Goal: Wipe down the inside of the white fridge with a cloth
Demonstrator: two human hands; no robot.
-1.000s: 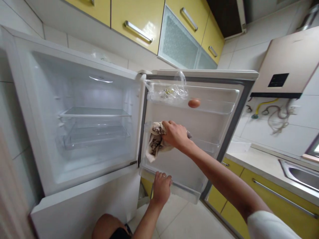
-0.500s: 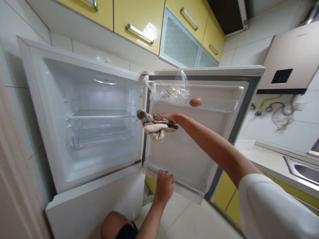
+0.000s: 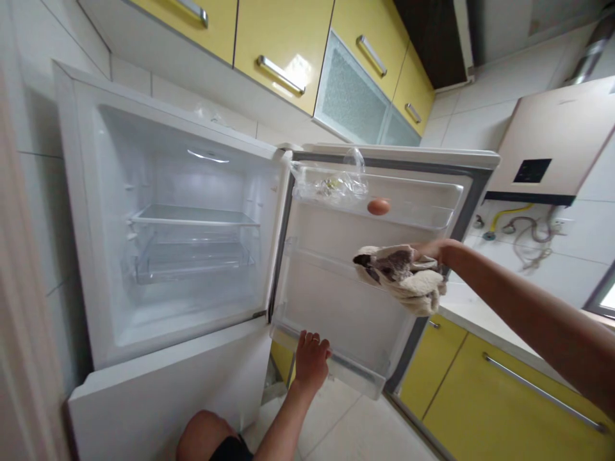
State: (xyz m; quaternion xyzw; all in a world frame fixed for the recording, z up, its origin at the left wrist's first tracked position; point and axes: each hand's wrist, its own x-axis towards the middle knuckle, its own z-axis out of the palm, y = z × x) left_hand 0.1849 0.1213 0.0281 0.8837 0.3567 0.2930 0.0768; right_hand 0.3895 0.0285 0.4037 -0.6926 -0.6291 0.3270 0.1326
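Observation:
A white fridge (image 3: 158, 237) stands open, its door (image 3: 346, 301) swung out to the right. My right hand (image 3: 430, 251) is closed on a crumpled beige and dark cloth (image 3: 401, 275), held against the right side of the door's inner face at the middle door shelf. My left hand (image 3: 311, 358) grips the bottom edge of the door, fingers curled over its lowest rack. The top door shelf holds a brown egg (image 3: 378, 206) and a clear plastic bag (image 3: 334, 184).
Glass shelves and a clear drawer (image 3: 192, 256) sit inside the fridge. Yellow wall cabinets (image 3: 283, 45) hang above. A yellow base cabinet with a pale countertop (image 3: 500, 384) runs along the right. A water heater (image 3: 548, 147) hangs on the tiled wall. My knee (image 3: 202, 435) shows below.
My right hand has carried the cloth from the hinge side of the door across to its right side. The left hand has stayed on the door's bottom edge.

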